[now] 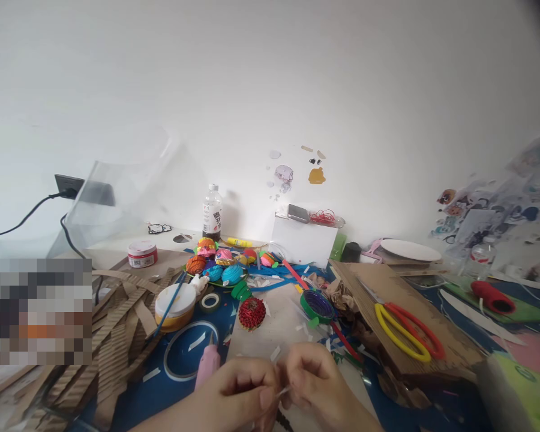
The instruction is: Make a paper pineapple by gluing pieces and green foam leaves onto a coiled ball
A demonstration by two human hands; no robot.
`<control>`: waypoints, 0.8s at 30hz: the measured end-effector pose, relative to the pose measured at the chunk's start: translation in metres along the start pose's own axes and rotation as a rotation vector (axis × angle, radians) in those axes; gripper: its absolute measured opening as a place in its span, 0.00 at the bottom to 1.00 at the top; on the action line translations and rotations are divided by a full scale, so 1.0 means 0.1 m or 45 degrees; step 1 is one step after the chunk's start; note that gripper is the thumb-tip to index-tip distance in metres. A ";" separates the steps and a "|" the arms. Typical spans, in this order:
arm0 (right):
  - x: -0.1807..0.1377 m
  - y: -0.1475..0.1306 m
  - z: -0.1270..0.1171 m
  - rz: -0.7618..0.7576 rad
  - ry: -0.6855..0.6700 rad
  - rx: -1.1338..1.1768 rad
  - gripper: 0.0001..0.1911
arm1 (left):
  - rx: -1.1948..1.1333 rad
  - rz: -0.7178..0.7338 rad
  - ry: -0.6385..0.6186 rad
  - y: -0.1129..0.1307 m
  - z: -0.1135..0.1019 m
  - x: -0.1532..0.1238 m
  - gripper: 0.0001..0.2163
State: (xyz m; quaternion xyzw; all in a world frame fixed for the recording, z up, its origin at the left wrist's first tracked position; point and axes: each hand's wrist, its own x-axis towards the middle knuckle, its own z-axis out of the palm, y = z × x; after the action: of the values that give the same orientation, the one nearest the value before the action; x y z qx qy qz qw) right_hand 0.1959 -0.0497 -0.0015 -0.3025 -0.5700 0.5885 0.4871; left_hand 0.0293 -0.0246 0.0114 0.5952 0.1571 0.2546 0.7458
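Observation:
My left hand (pixel 245 387) and my right hand (pixel 317 378) are close together at the bottom middle, fingers pinched. Between their fingertips runs a thin, pale, thread-like strip (pixel 284 392); its exact kind is too small to make out. Just left of my left hand stands a pink glue gun (pixel 208 363), its nozzle pointing up. Beyond the hands lies a round red coil of ridged paper (pixel 252 314) with a green piece (pixel 241 291) behind it. A blue and green coiled disc (pixel 317 305) lies farther right, near red strips.
Corrugated cardboard strips (pixel 117 336) crowd the left, beside a white-lidded tub (pixel 175 305), a tape roll (pixel 209 302) and a clear ring (pixel 166 354). Colourful paper pieces (pixel 231 274) and a bottle (pixel 212 216) stand behind. Scissors (pixel 409 336) rest on cardboard (pixel 459 354) at right, near red thread (pixel 492 297).

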 end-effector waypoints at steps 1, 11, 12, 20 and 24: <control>0.01 0.00 0.00 -0.007 0.033 -0.029 0.24 | 0.032 -0.003 0.001 0.00 0.00 0.00 0.23; 0.07 0.00 0.02 -0.028 0.165 -0.100 0.24 | 0.262 -0.126 0.210 -0.11 -0.01 0.01 0.27; 0.07 0.01 0.02 -0.020 0.161 -0.084 0.24 | 0.231 -0.122 0.247 -0.15 -0.03 0.03 0.27; 0.05 0.01 0.02 -0.019 0.172 -0.030 0.23 | 0.364 -0.172 0.274 -0.12 -0.02 0.07 0.27; 0.07 0.01 0.04 -0.055 0.155 0.023 0.22 | 0.396 -0.176 0.192 -0.04 0.02 0.08 0.28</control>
State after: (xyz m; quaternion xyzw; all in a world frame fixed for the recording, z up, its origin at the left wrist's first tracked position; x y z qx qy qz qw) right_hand 0.1896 -0.0445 0.0001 -0.3209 -0.5403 0.5636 0.5361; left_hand 0.0377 -0.0221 0.0088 0.6704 0.2905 0.2193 0.6466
